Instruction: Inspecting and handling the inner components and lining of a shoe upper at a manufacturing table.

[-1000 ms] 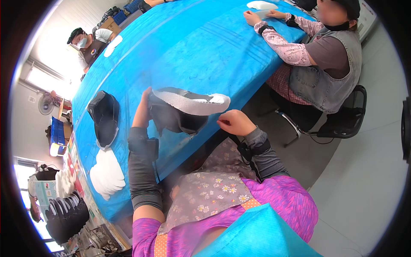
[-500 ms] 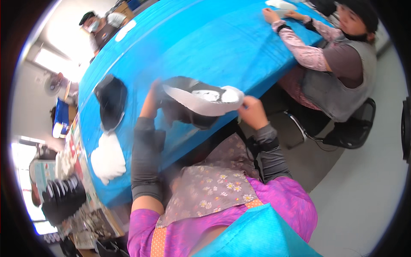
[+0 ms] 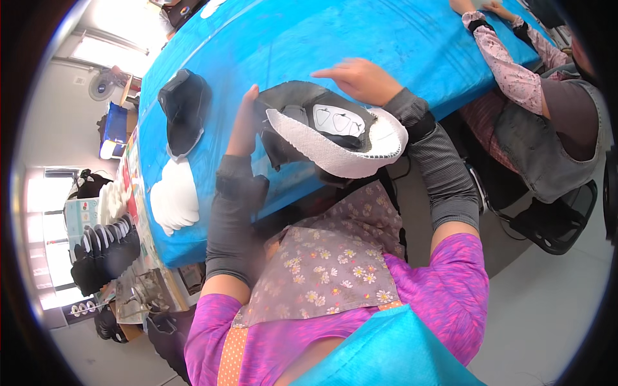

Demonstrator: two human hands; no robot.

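Observation:
A black shoe upper (image 3: pixel 286 96) is held up over the near edge of the blue-covered table. A white sole piece (image 3: pixel 341 154) runs along its near side, with stitches at the right end. Inside the upper lies a white patch with dark outlines. My left hand (image 3: pixel 243 122) grips the upper's left end, its fingers partly hidden and blurred. Beyond the far side, my right hand (image 3: pixel 362 80) has its index finger stretched leftward and the other fingers curled, with nothing visible in it. A second black upper (image 3: pixel 183 109) lies on the table near my left hand.
White flat pieces (image 3: pixel 175 196) are stacked at the left edge of the blue table cover (image 3: pixel 277 38). Several black uppers (image 3: pixel 106 254) stand in a row farther left. At right sits a co-worker with pink patterned sleeves (image 3: pixel 508 71), by a black chair (image 3: pixel 557 228).
My right hand has left the upper's right end and moved up and leftward to its far side. The upper has tipped, showing more of its inside. The whole view has shifted.

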